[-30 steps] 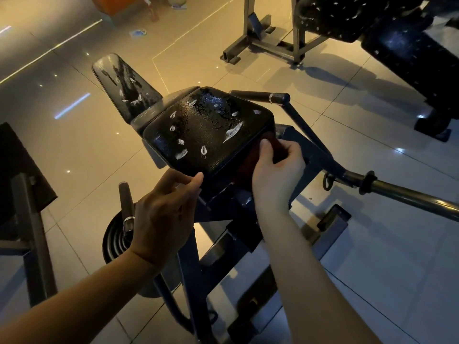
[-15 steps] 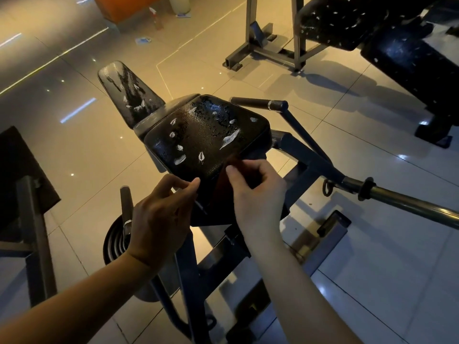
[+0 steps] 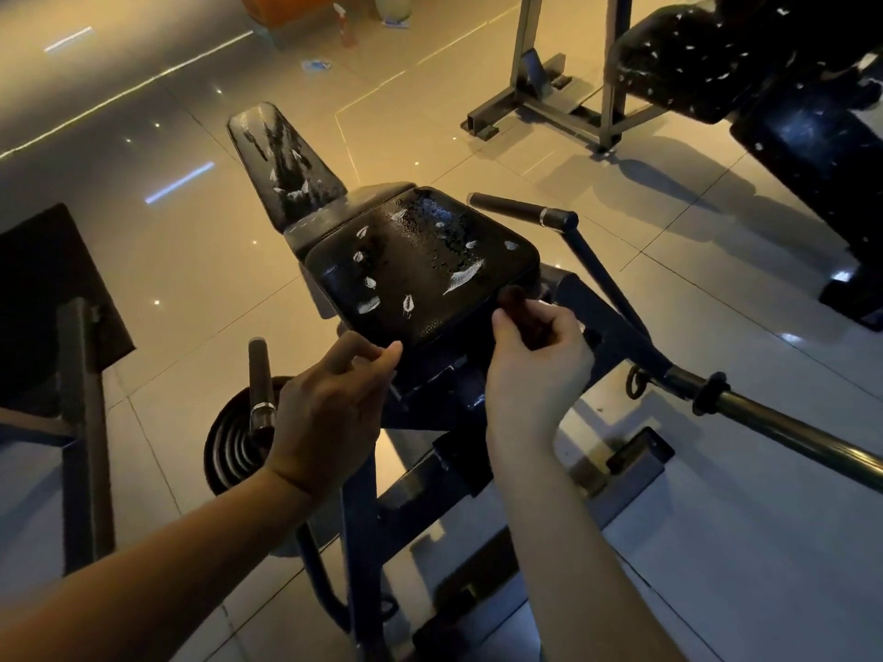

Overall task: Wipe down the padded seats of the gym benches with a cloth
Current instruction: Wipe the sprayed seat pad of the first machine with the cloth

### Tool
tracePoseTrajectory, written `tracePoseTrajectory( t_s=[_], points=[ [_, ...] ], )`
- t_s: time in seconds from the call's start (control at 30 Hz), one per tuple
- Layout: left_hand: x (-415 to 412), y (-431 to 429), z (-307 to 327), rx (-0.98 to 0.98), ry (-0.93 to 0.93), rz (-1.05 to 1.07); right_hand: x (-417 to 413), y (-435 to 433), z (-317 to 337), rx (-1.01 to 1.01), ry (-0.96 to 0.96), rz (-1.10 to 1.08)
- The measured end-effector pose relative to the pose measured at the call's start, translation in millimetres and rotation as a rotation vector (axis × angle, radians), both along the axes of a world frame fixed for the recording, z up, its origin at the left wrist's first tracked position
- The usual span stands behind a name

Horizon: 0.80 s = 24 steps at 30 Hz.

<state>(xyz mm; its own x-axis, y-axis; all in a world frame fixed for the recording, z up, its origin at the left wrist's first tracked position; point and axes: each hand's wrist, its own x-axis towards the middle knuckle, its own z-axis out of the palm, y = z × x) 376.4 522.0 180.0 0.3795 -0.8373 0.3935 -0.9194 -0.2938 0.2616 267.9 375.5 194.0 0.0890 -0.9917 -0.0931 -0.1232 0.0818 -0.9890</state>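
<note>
Nearest: your left hand (image 3: 329,413), fingers curled, thumb tip at the front lip of the seat; whether it pinches anything there cannot be told. Beside it: your right hand (image 3: 535,370), thumb and forefinger pinching a small dark reddish-brown cloth (image 3: 517,301), bunched, with one fold showing above the thumb and touching the seat's front right edge. Just beyond both grips: the black padded vinyl seat (image 3: 420,265), scarred with white tears, its far half speckled and apparently wet. Below and left of the left hand: a short black rubber handle (image 3: 260,370) over stacked round weight plates (image 3: 229,446). Right of the cloth hand: a long steel bar (image 3: 788,422). Beyond the seat: a tapered black back pad (image 3: 282,160), equally torn. Farthest, up and right of the cloth: a second black padded bench (image 3: 716,64). Step in hand, by judgement: the wipe of this seat is only starting at its front edge. The next move calls for lifting the cloth over the lip, flattening it, and sweeping away from you toward the back pad.
</note>
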Motion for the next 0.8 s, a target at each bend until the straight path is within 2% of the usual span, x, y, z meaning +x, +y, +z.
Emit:
tracePoseTrajectory(
  t_s=[0.13, 0.23, 0.33, 0.43, 0.53, 0.7, 0.8],
  points=[
    [6, -2, 1, -0.005, -0.008, -0.065, -1, 56, 0, 0.039, -0.019, 0.126],
    [21, 2, 3, 0.01, -0.017, -0.158, -9, 84, -2, 0.26, -0.079, 0.224],
    [31, 2, 4, 0.018, -0.022, -0.228, -17, 88, -2, 0.368, -0.093, 0.051],
    [31, 4, 5, -0.01, 0.04, -0.263, -15, 75, 10, 0.272, -0.098, -0.162],
    [32, 5, 4, -0.039, 0.091, -0.273, 3, 53, 22, 0.167, -0.089, -0.238],
    [32, 5, 4, -0.036, 0.123, -0.236, 31, 59, 18, 0.054, 0.077, -0.224],
    [30, 7, 6, -0.032, 0.142, -0.248, 21, 85, 8, 0.106, 0.108, -0.054]
  ],
)
